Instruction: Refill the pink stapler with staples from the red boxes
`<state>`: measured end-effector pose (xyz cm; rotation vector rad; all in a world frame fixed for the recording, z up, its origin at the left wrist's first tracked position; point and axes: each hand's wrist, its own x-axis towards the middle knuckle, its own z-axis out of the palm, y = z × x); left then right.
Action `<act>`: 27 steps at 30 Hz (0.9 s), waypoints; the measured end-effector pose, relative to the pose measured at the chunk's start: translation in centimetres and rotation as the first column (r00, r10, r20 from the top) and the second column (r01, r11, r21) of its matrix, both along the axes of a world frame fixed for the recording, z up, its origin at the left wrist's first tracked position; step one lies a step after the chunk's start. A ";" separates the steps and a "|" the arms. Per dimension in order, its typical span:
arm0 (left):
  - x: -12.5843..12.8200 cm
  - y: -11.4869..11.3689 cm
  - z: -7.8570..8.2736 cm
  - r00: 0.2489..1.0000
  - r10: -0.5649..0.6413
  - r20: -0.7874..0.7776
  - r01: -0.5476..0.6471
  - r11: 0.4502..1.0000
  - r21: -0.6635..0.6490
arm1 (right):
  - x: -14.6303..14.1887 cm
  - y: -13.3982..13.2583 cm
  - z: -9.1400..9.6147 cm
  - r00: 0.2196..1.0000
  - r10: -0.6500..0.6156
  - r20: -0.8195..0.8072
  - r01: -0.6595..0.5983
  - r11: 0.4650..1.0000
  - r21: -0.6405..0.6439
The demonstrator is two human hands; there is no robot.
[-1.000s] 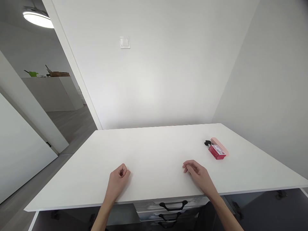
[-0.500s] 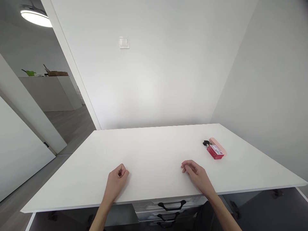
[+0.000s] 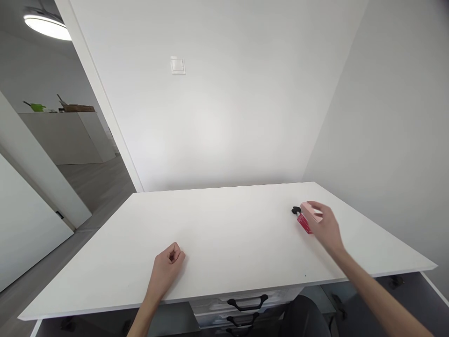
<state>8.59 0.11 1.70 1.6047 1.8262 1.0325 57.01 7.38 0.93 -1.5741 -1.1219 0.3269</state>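
Note:
My right hand (image 3: 324,225) is at the right of the white tabletop, thumb and fingers closed around a pink oblong case (image 3: 308,209). Below the hand lies a red-and-white box (image 3: 304,223), partly covered by it. Just left of these is a small black item (image 3: 296,210) with a bit of metal, perhaps keys. My left hand (image 3: 167,267) rests in a loose fist on the left front part of the tabletop, with nothing visible in it.
The white tabletop (image 3: 217,224) meets a wall with a light switch (image 3: 177,65). Drawers with black handles (image 3: 247,303) sit under its front edge. A dark rounded shape (image 3: 304,316) is below. At left, a doorway shows a cabinet (image 3: 63,138).
My right hand has moved right and forward from the front of the table and closed on the pink case. The left hand stays in place; the view has shifted slightly.

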 end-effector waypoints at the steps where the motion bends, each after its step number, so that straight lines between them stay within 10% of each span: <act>1: 0.0 0.0 0.0 1.000 -0.002 0.000 0.002 1.000 -0.002 | 1.8 0.8 0.2 0.996 -0.040 -0.081 0.035 0.998 -0.059; 10: 0.0 0.0 0.3 1.000 -0.011 -0.003 0.011 1.000 -0.027 | 8.7 3.1 -2.8 0.795 0.208 -0.570 -0.357 0.920 -0.162; 16: 0.1 0.0 0.4 1.000 -0.002 -0.003 0.002 0.999 -0.035 | 6.7 3.9 -2.0 0.700 0.327 -0.635 -0.545 0.820 -0.178; 27: 0.3 0.0 0.5 1.000 0.000 -0.004 0.000 1.000 -0.026 | -1.1 3.7 -2.5 0.813 0.280 -0.510 -0.437 0.873 -0.217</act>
